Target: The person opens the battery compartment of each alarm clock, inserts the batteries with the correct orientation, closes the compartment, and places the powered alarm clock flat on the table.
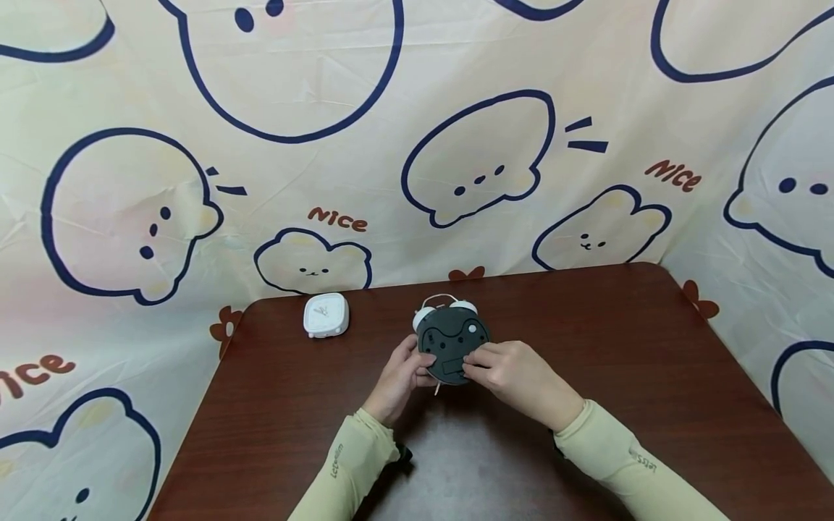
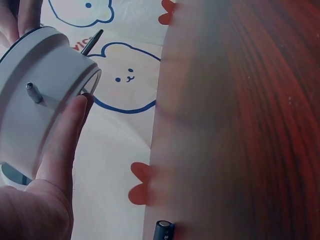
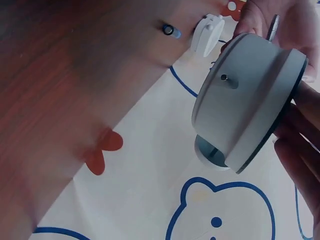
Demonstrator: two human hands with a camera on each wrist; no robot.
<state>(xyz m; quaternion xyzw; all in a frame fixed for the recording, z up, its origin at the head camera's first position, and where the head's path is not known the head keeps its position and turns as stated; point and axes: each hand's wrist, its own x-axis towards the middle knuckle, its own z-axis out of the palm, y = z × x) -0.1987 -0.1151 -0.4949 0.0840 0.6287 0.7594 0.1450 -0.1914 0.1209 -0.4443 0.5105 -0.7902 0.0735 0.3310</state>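
Note:
A twin-bell alarm clock (image 1: 451, 334) is held up over the table with its dark grey back facing me and its white bells at the top. My left hand (image 1: 405, 373) grips the clock's left side, thumb on the back and fingers around the white casing. Bent fingers of my right hand (image 1: 511, 373) are at the battery cover (image 1: 452, 367) low on the back, thumb and forefinger close together; its fingertips partly cover that spot. From the wrists, the white casing (image 2: 45, 95) shows with its thin metal legs (image 3: 273, 28).
A small white rounded-square box (image 1: 326, 315) sits near the table's back left edge. A dark battery (image 2: 163, 231) stands on the brown table (image 1: 619, 347) beyond the clock, hidden in the head view. A cartoon-printed cloth (image 1: 469, 246) borders the table at the back and sides.

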